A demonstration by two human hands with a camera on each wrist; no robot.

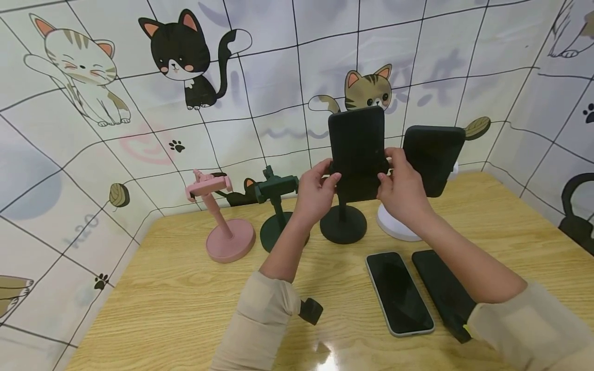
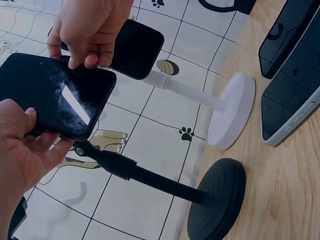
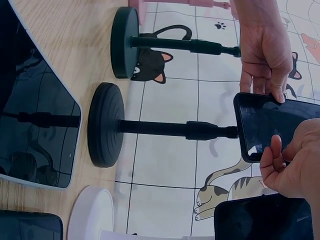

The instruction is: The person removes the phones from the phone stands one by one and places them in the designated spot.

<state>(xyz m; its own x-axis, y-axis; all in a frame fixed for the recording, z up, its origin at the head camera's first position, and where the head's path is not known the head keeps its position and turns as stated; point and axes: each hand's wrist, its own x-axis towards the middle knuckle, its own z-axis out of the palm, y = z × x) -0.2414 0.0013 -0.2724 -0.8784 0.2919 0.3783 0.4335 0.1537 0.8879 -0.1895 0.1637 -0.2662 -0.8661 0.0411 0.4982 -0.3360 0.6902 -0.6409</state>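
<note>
A black smartphone (image 1: pixel 357 149) stands upright at the top of a black phone stand (image 1: pixel 343 225). My left hand (image 1: pixel 316 191) grips its left edge, thumb on the screen side and fingers behind. On the opposite edge my right hand (image 1: pixel 402 183) holds it in the same way. The stand's clamp is hidden behind the phone; its black pole (image 2: pixel 160 182) and round base show in the left wrist view. Just right of my right hand, a second black smartphone (image 1: pixel 433 157) sits tilted on a white phone stand (image 1: pixel 394 226).
A pink phone stand (image 1: pixel 229 241) and a dark green one (image 1: pixel 277 191) stand at the left. Two more phones, one silver-edged (image 1: pixel 400 293) and one black (image 1: pixel 443 288), lie on the wooden table (image 1: pixel 185 309). A cat-print cloth (image 1: pixel 269 67) hangs behind.
</note>
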